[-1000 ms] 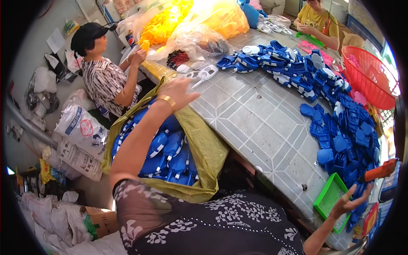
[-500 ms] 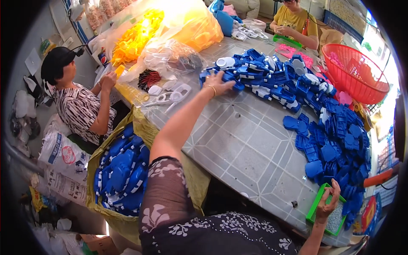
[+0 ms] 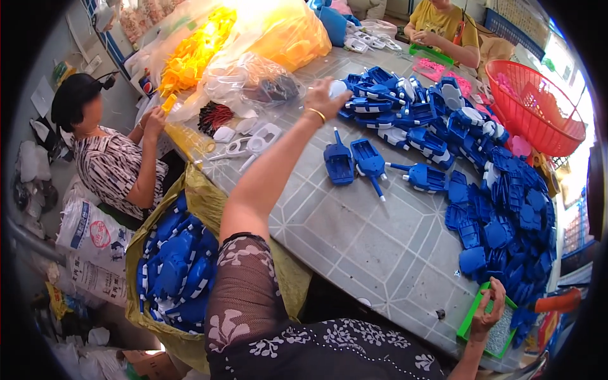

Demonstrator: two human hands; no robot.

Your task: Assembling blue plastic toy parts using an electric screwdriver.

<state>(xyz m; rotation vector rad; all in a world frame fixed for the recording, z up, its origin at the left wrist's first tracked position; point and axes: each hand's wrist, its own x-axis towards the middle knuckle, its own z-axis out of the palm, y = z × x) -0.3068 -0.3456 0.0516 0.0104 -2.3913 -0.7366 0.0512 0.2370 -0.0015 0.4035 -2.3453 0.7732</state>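
My left arm stretches across the table, and my left hand is at the left end of a heap of blue plastic housings. Its thumb and fingers close round a white rounded plastic part. In front of the heap lie three loose blue housings with handle-like stems, among them one housing with its hollow side up. At the lower right, my right hand rests over a green tray of tiny grey pieces. Its fingers are bent but apart, with nothing visible between them.
A yellow sack of blue parts stands left of my arm. Flat blue covers are piled on the right, below a red basket. White frames lie near clear bags. Two co-workers sit at the left and far sides.
My left hand has moved slightly up and left, onto the white part. Three blue housings now lie apart in front of the heap. My right hand stays over the tray.
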